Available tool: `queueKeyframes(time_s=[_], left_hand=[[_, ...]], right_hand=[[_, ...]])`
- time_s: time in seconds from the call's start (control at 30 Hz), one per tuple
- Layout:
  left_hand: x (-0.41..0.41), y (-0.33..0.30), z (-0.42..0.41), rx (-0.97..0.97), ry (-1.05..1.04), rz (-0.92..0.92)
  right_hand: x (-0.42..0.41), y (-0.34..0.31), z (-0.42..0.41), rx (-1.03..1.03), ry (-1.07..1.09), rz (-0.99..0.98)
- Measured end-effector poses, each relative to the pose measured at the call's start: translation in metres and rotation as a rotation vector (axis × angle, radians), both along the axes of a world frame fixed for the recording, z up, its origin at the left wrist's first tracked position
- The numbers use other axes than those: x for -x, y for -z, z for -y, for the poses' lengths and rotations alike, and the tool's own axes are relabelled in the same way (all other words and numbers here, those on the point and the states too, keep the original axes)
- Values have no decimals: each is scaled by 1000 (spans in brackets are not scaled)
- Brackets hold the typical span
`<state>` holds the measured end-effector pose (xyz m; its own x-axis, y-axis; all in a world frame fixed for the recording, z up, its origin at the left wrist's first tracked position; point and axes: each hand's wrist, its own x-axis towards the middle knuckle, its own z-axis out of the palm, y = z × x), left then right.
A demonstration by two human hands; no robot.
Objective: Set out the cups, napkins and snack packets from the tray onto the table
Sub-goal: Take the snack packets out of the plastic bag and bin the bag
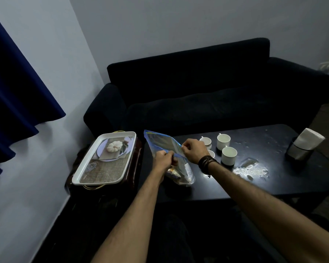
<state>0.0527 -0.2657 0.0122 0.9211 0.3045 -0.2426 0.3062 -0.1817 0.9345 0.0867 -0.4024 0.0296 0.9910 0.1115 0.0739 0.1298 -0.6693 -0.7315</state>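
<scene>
A clear zip bag (160,142) with a blue top edge stands on the dark table (254,179), with snack packets (176,173) at its bottom. My left hand (163,159) and my right hand (193,150) both pinch its blue rim, a little apart. Several white cups stand just right of the bag: one (206,142) behind my right hand, one (223,141) farther back, one (229,154) nearer, and one (211,153) mostly hidden by my wrist. A holder with white napkins (310,139) stands at the table's far right. The white tray (84,168) with a pumpkin picture lies bare on a side stand to the left.
A dark sofa (198,95) stands behind the table. A blue curtain (13,92) hangs at the left wall. A pale smear (251,169) marks the tabletop right of the cups. The side stand (135,164) under the tray touches the table's left end.
</scene>
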Motion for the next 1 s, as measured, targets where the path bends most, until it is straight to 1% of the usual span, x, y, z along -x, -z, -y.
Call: queueKeyframes(time_s=[0.13,0.2,0.3,0.37,0.53,0.63,0.7,0.77,0.87,0.93,1.0], left_hand=[[-3,-3,3,55,-35,17],[-2,-5,4,60,-57,-1],[4,-10,11,47,-17,-74],[6,-12,16,57,8,-91],[9,-14,18,38,-15,-94],[10,-15,16,0,-56,-119],[7,-15,10,-46,-144,-122],[8,-13,-5,-152,-241,-139],[13,-7,-31,-283,-368,-161],[14,-2,-41,-332,-373,-133],[14,0,-40,-399,-311,-74]], right_hand=[[1,-6,2,117,-118,-99],[1,-9,4,116,-136,-96],[3,-10,4,65,-100,-42],[3,-7,3,58,-73,-26],[-1,-8,12,67,87,47],[-3,-13,14,49,104,56],[-1,-16,15,68,80,59],[1,-19,19,96,58,43],[-1,-24,32,218,35,-27],[-4,-25,35,319,11,-67],[-7,-25,29,363,-23,-72]])
